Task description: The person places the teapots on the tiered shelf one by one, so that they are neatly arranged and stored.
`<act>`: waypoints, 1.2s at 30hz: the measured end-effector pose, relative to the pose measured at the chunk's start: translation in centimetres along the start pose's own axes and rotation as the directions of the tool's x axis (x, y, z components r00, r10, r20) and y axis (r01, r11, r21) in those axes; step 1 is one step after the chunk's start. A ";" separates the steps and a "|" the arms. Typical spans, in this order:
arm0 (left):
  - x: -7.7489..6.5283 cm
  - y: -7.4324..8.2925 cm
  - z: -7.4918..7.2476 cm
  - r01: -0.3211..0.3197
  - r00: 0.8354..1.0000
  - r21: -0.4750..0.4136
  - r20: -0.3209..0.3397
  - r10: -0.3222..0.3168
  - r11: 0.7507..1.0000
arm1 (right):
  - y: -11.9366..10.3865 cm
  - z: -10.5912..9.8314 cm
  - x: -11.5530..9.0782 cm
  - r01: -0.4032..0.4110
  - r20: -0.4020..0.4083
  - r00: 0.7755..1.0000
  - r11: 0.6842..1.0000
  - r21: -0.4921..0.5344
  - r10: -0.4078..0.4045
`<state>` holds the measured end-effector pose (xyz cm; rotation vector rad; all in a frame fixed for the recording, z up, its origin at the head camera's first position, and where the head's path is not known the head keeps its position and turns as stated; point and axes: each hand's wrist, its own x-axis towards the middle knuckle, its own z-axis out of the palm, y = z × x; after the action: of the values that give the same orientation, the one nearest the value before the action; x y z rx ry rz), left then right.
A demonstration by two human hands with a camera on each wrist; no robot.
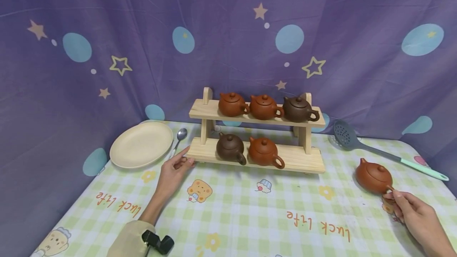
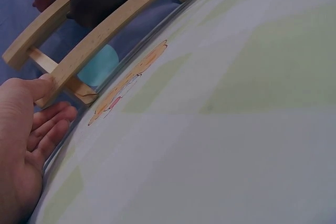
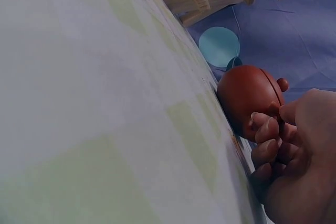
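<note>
At the right of the head view, my right hand [image 1: 415, 215] pinches the handle of a reddish-brown clay teapot [image 1: 373, 176]. In the right wrist view the fingers curl at that teapot's [image 3: 247, 98] handle, close to the cloth. My left hand [image 1: 175, 171] holds the left end of the lower board of a two-tier wooden shelf [image 1: 300, 163], thumb above and fingers below in the left wrist view. On the upper board stand two reddish-brown teapots [image 1: 232, 105] and a dark brown one [image 1: 295, 110]. The lower board bears a dark teapot [image 1: 229, 147] and a reddish-brown teapot [image 1: 263, 152].
A cream plate [image 1: 141, 146] and a spoon [image 1: 181, 135] lie left of the shelf. On the right is a grey slotted skimmer [image 1: 345, 135] with a mint handle. A checked cloth [image 1: 250, 217] covers the table, and a purple curtain [image 1: 228, 66] hangs behind.
</note>
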<state>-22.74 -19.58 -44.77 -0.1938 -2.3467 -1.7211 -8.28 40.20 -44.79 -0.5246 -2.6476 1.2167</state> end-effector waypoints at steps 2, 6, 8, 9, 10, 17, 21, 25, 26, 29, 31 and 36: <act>0.0 0.0 0.0 0.001 1.000 0.000 0.001 -0.001 1.000 | 0.1 0.0 -0.1 0.009 -0.011 1.000 1.000 0.002 -0.009; 0.0 -0.1 0.0 -0.003 1.000 -0.005 0.008 0.003 1.000 | 0.1 0.1 -0.2 0.026 -0.025 0.999 1.000 0.006 -0.026; 0.0 -0.1 0.0 -0.008 1.000 -0.006 0.012 0.008 1.000 | 0.0 0.1 -0.3 0.033 -0.026 0.999 0.999 0.003 -0.033; 0.0 -0.1 0.0 -0.010 1.000 -0.005 0.014 0.010 1.000 | 0.0 0.1 -0.3 0.036 -0.026 0.999 0.999 0.001 -0.036; 0.1 -0.2 0.0 -0.011 1.000 -0.005 0.014 0.011 1.000 | 0.0 0.2 -0.3 0.038 -0.025 0.999 0.999 0.000 -0.038; 0.0 -0.2 0.0 -0.008 1.000 -0.002 0.014 0.008 1.000 | 0.2 0.4 -0.2 0.088 -0.058 0.994 0.996 -0.017 -0.089; 0.0 -0.1 0.0 -0.009 1.000 -0.015 0.014 0.009 1.000 | 0.2 0.4 -0.2 0.103 -0.079 0.991 0.994 -0.027 -0.104; 0.0 0.0 0.0 -0.012 1.000 -0.030 0.017 0.012 0.999 | 0.1 0.4 -0.2 0.077 -0.088 0.993 0.996 -0.033 -0.080; 0.0 0.0 0.0 -0.011 1.000 -0.032 0.018 0.012 0.999 | 0.1 0.4 -0.2 0.064 -0.089 0.994 0.998 -0.030 -0.066; -0.1 0.0 0.0 -0.006 1.000 -0.030 0.019 0.007 1.000 | -0.1 0.5 -0.2 0.026 -0.095 0.995 0.999 -0.022 -0.028; -0.1 0.0 0.0 -0.001 1.000 -0.026 0.018 0.002 1.000 | -0.1 0.5 -0.2 0.015 -0.099 0.995 1.000 -0.011 -0.016; -0.1 0.0 0.0 0.006 1.000 -0.024 0.017 -0.005 1.000 | -0.2 0.8 -0.4 0.039 -0.107 0.994 0.999 0.025 -0.036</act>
<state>-22.64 -19.57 -44.77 -0.2066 -2.3413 -1.7575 -8.17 39.38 -45.14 -0.5180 -2.5366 1.1783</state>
